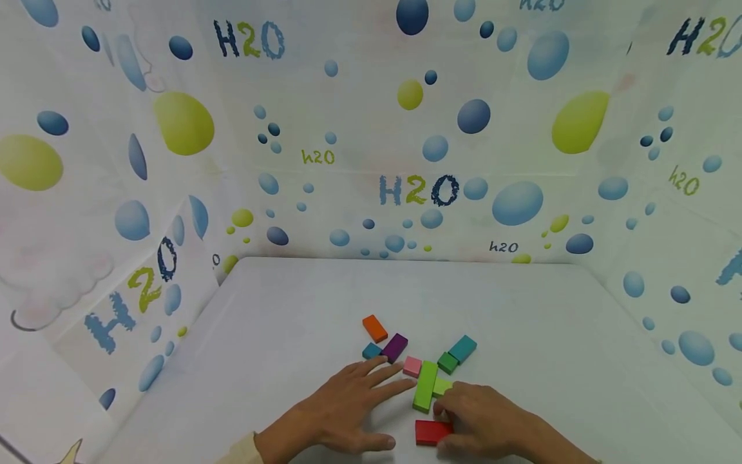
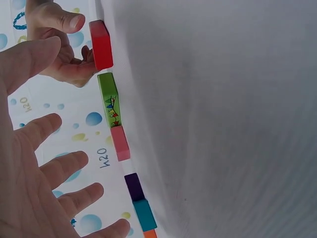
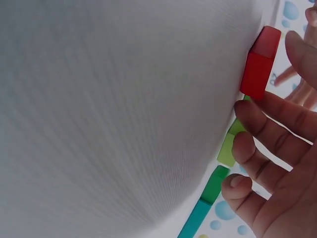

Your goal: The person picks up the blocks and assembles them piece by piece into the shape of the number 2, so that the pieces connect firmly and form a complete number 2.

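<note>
My left hand (image 1: 359,406) hovers with spread fingers left of the blocks, fingertips near the pink block (image 1: 412,367) and the purple block (image 1: 395,347); it holds nothing. On the right, my right hand (image 1: 489,419) has its bent fingers beside the red block (image 1: 431,432) and a short yellow-green block (image 1: 442,386). In the right wrist view its thumb (image 3: 302,57) stands apart from the red block (image 3: 257,69); whether a finger touches that block is hard to tell. A long light green block (image 1: 426,386) lies between the hands, against the short one.
Beyond the left hand lie an orange block (image 1: 375,328) and a blue block (image 1: 371,350). A dark green block (image 1: 447,362) touches a teal block (image 1: 463,349) further right. The white table (image 1: 290,296) meets walls of printed sheet (image 1: 348,96).
</note>
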`<state>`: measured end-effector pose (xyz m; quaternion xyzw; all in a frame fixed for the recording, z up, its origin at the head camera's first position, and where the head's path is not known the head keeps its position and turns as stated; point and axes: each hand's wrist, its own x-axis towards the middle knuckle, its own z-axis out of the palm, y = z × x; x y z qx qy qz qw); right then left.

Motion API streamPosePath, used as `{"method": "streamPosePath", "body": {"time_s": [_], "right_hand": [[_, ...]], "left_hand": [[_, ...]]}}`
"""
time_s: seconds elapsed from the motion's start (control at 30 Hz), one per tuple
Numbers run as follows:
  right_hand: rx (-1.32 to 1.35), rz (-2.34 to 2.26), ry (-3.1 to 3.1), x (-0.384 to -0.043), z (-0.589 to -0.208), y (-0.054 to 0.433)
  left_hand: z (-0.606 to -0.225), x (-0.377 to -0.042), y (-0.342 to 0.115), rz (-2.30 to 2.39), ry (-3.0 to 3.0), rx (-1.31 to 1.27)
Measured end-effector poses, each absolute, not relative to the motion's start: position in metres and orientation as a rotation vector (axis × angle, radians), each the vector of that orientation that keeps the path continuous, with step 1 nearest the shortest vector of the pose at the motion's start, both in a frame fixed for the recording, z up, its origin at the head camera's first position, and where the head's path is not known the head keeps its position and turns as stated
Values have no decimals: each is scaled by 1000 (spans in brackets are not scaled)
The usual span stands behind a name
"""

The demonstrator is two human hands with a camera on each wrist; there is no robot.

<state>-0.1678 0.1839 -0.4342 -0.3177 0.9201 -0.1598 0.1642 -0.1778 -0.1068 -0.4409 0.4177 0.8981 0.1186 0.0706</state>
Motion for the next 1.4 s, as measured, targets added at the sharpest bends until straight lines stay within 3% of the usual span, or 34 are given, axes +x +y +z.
{"method": "streamPosePath", "body": {"time_s": [1.4], "right_hand": [[-1174, -108, 2930, -195, -436, 173]], "left_hand": [[-439, -206, -88, 323, 2739, 1268]]}}
